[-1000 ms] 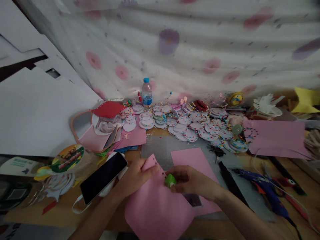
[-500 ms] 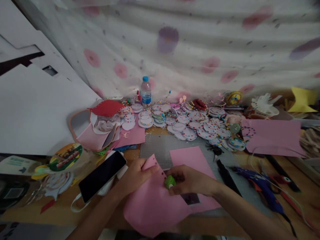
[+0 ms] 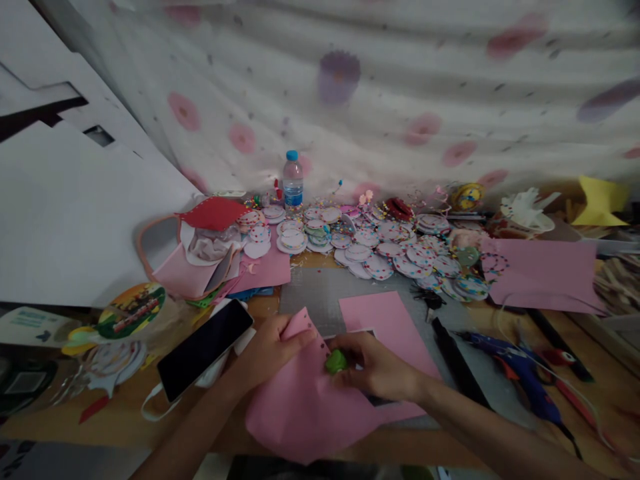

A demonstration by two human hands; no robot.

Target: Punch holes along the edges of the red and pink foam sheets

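Note:
A pink foam or paper sheet (image 3: 305, 413) is lifted and curved over the front edge of the table. My left hand (image 3: 270, 353) pinches its upper left edge between thumb and fingers. Small dark marks like punched holes run along the sheet's slanting right edge. At that edge, my right hand (image 3: 375, 370) has its fingers closed round a small green craft punch (image 3: 336, 361). Behind the right hand, a second pink sheet (image 3: 385, 320) lies flat on the grey cutting mat (image 3: 310, 287), with a dark, light-edged piece partly hidden beneath the hand.
A phone (image 3: 205, 350) lies left of my hands. On the right are a black marker-like stick (image 3: 457, 360), keys (image 3: 430, 299) and a blue glue gun (image 3: 515, 373). Many decorated white discs (image 3: 365, 253) and a water bottle (image 3: 293, 183) stand along the back.
My right hand and the green punch have shifted slightly up and left along the sheet's edge. The punch has turned a little. My left hand keeps its hold.

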